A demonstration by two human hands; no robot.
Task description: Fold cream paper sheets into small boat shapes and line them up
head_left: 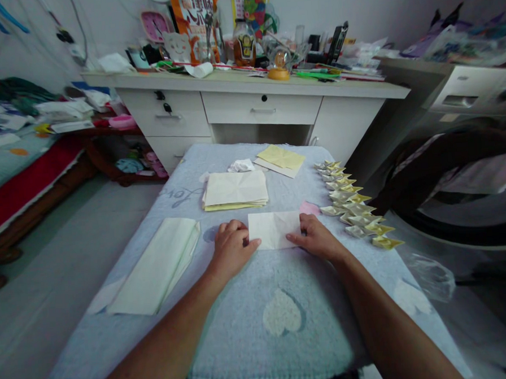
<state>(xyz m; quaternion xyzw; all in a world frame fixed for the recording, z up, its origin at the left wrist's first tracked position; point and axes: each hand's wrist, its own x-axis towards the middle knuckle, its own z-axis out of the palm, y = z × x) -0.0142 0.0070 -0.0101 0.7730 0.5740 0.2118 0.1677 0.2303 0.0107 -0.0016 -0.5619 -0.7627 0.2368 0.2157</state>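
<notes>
A creased white sheet of paper [274, 231] is held by its two short sides above the blue cloth. My left hand [234, 247] pinches its left edge, thumb on top and fingers curled behind. At the opposite edge my right hand [317, 237] grips the paper the same way. Just beyond lies a stack of creased paper sheets [236, 189], cream on top with yellow below. On the left rests a long folded pale sheet [157, 268]. Small folded paper boats [351, 207], white and yellow, stand in rows on the right. A pink piece of paper [309, 208] sits beside my right hand.
A blue cloth-covered table [227, 338] bears everything. Yellow and white sheets [282, 158] and a crumpled white tissue [241, 166] lie at its far end. Behind stands a cluttered white desk [261, 101]. To the right is a washing machine [464, 93]; a bed [26, 156] is left.
</notes>
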